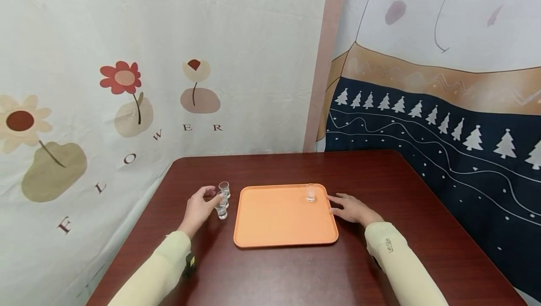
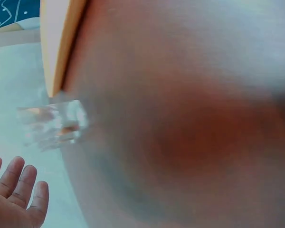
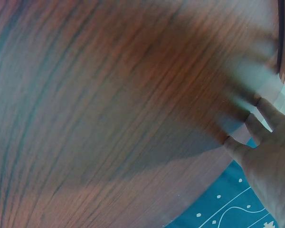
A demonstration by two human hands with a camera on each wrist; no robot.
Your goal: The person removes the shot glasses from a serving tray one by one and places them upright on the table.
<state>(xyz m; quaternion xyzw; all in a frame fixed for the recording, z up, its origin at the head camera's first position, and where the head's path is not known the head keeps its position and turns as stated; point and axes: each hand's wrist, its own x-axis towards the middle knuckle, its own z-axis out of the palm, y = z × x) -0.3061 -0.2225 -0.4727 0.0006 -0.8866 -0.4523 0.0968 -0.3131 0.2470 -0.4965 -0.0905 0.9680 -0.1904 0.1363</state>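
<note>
Small clear shot glasses [image 1: 222,213] stand in a close row on the table just left of an orange tray [image 1: 279,216]. My left hand [image 1: 200,212] is beside them, its thumb overlapping the nearest glass in the head view. In the left wrist view the fingers [image 2: 23,183] are spread and relaxed, apart from the glasses [image 2: 54,124]. Another shot glass [image 1: 311,194] stands upright in the tray's far right corner. My right hand [image 1: 351,208] lies at the tray's right edge, fingers extended, fingertips right at the rim.
The dark red-brown wooden table [image 1: 279,278] carries the tray and glasses. Behind it hangs a pale curtain [image 1: 253,61] printed with flowers and letters. A dark blue cloth [image 1: 422,137] with white trees hangs along the right side.
</note>
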